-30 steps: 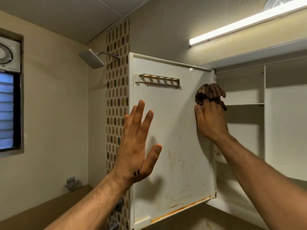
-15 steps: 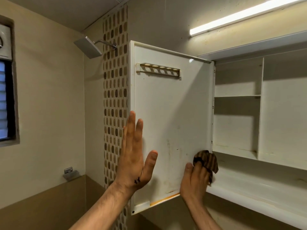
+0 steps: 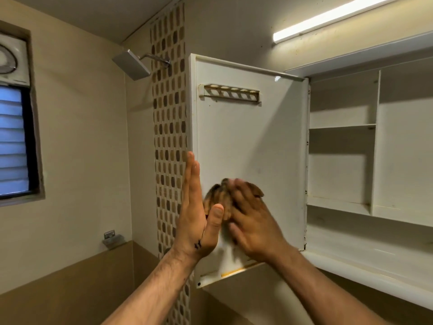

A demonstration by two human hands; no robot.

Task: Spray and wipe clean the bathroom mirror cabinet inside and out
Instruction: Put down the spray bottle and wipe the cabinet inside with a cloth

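Cloth (image 3: pixel 214 195) pressed under right hand (image 3: pixel 254 227) | left fingers (image 3: pixel 191 171) straight, at door (image 3: pixel 246 137) edge

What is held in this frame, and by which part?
Right hand presses a bunched brown striped cloth to the white cabinet door; blur hides the grip. Left hand holds nothing.
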